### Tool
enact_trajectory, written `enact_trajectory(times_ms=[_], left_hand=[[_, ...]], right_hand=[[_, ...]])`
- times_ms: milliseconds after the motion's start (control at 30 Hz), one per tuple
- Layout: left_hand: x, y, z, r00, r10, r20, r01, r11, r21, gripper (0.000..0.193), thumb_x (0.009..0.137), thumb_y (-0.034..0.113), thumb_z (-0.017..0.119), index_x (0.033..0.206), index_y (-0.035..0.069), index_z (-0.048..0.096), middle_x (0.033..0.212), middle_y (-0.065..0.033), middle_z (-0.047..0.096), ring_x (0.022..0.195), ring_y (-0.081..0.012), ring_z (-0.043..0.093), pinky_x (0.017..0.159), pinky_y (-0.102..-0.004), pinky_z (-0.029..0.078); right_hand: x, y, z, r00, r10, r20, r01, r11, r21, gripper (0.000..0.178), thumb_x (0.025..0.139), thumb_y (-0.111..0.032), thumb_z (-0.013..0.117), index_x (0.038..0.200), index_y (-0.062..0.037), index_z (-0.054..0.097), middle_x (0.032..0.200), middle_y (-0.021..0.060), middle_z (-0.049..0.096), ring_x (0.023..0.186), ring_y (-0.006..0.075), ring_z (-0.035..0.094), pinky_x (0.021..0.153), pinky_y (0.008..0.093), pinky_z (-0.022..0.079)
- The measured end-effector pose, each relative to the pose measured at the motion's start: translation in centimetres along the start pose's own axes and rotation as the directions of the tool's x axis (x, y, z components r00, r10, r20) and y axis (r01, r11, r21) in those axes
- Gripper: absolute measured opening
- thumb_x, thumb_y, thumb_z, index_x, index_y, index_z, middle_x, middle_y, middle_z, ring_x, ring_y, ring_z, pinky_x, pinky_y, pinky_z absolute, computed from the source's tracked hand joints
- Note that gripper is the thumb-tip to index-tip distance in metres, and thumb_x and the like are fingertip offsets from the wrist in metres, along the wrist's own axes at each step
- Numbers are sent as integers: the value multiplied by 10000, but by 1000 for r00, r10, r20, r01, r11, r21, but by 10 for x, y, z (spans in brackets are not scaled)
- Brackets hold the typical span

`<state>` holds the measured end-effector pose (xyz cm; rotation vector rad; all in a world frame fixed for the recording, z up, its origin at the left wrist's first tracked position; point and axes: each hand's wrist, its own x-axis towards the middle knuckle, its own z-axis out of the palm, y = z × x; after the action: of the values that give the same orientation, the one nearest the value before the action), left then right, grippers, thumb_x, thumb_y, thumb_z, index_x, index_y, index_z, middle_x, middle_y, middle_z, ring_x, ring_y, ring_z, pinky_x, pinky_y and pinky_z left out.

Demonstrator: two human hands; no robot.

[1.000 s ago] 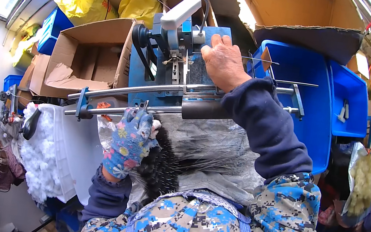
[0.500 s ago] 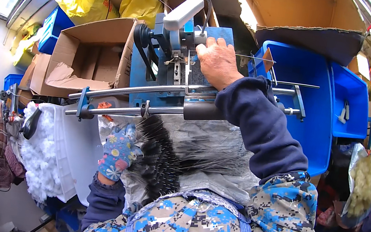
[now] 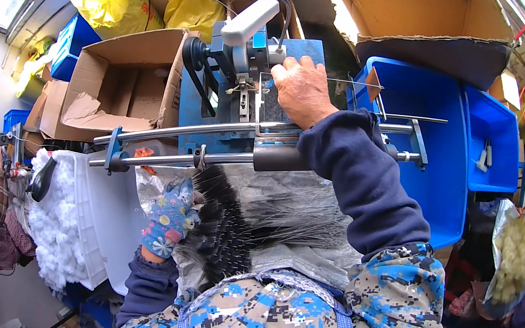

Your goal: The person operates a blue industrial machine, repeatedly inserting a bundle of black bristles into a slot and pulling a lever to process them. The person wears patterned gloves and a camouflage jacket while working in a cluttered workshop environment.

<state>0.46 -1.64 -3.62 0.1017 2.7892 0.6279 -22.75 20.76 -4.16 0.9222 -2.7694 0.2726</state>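
Black bristles (image 3: 225,230) are being gathered in a bundle just below the machine's twin steel rails (image 3: 177,144), the floral-gloved left hand (image 3: 167,218) clasping them while the bare right hand (image 3: 302,88) is pressing closed on the blue machine head (image 3: 247,87); feeding squarely looks wise.

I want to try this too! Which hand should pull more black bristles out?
Probably the left hand: its flowery glove already touches the black bristles. The right hand rests up on the blue machine.
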Motion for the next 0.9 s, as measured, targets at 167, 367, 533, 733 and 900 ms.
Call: enact_trajectory(times_ms=[167,367,533,733,900], left_hand=[[-1,-11,13,987,75,-141,-73,997,24,271,697,112,647,963,83,607,831,-117,617,760,-336,600,658,-411,476],[1,3,-2,966,116,-233,-137,987,-79,216,694,75,642,909,77,626,765,-115,607,708,-327,595,621,-400,470],[-3,6,-9,914,214,-343,-240,970,-33,256,669,62,656,924,75,626,807,-109,626,756,-320,600,680,-400,475],[3,14,5,880,284,-381,-312,950,-11,274,658,66,674,928,64,629,850,-115,639,784,-326,606,778,-433,478],[5,24,-6,831,360,-423,-405,914,-16,264,650,60,703,906,69,642,828,-124,627,733,-335,610,773,-448,489]], right_hand=[[6,3,4,999,35,7,-36,991,132,157,767,-120,534,868,-119,654,892,53,612,919,271,530,782,438,353],[12,6,5,982,146,121,-155,985,69,203,788,-172,540,922,-146,690,940,50,622,993,279,492,834,464,296],[-14,12,-5,988,153,-23,-152,988,33,294,782,-268,605,994,-66,641,1208,130,461,1107,302,400,875,482,294],[-43,9,-20,991,126,49,-131,986,102,523,720,-314,698,1104,12,555,1260,193,355,1136,337,384,860,454,389],[-43,10,-23,975,168,143,-192,965,177,597,756,-292,676,1202,48,472,1136,193,408,1049,341,474,827,417,446]])
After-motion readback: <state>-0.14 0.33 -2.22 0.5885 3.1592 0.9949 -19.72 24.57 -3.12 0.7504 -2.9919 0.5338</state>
